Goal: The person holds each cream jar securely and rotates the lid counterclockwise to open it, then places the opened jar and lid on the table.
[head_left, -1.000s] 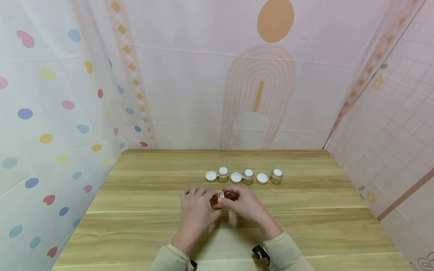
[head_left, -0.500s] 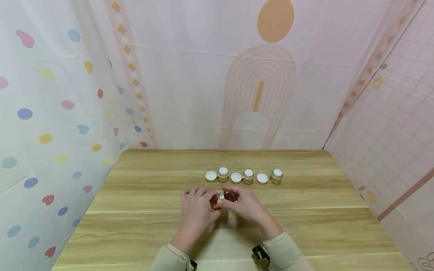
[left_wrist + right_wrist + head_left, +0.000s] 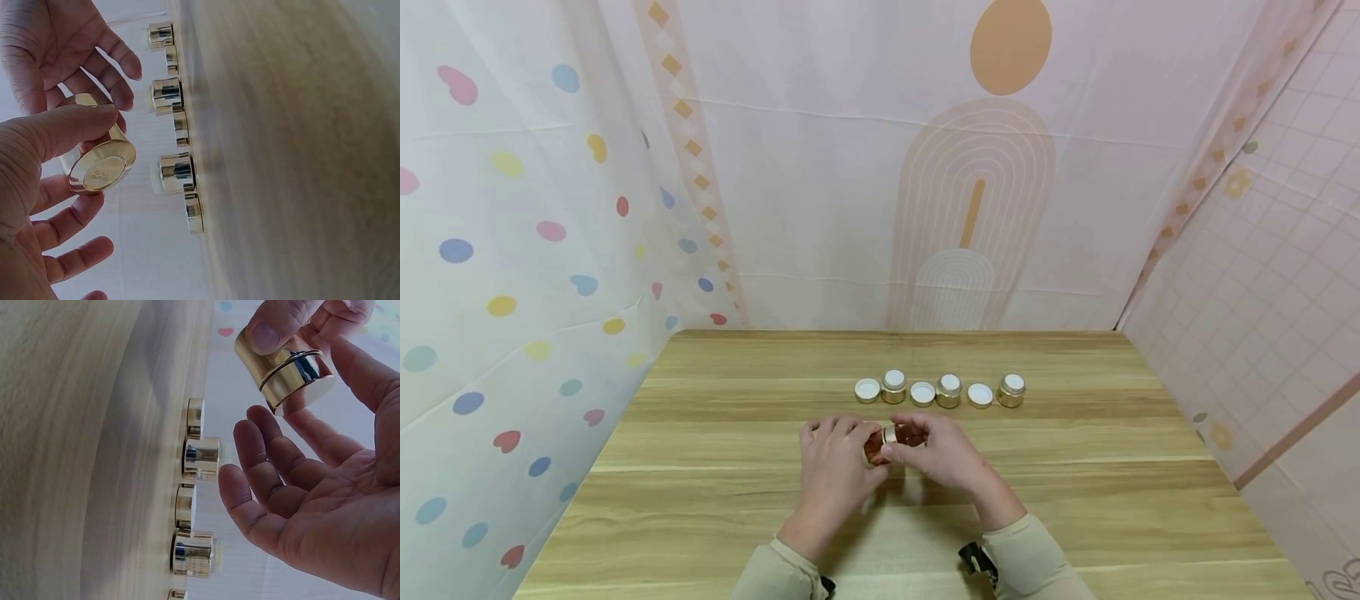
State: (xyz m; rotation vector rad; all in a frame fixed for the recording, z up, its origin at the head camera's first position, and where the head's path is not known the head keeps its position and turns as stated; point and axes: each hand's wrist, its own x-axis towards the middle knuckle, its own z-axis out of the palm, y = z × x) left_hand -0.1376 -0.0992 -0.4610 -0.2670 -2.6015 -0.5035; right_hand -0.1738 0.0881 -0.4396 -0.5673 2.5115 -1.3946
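Observation:
Above the middle of the table my left hand point(image 3: 835, 467) holds a small shiny gold jar point(image 3: 103, 172), tilted on its side. Its stamped base faces the left wrist camera, and the thumb lies along the body. On the jar's other end sits a gold lid point(image 3: 295, 380), with a thin seam between the two. My right hand point(image 3: 947, 454) has its thumb and index finger at the lid, one on each side. The other right fingers, loosely bent, stay off the jar in the right wrist view.
Behind the hands stands a row of three gold jars with white tops: a left jar point(image 3: 893, 390), a middle jar point(image 3: 948, 393) and a right jar point(image 3: 1011, 393). Between and beside them lie lids, white inside up: a left lid point(image 3: 867, 391), a middle lid point(image 3: 922, 394) and a right lid point(image 3: 980, 395).
The right thumb and fingers shift very slightly at the lid. Both hands and the jar otherwise keep their place, and the row behind stays the same.

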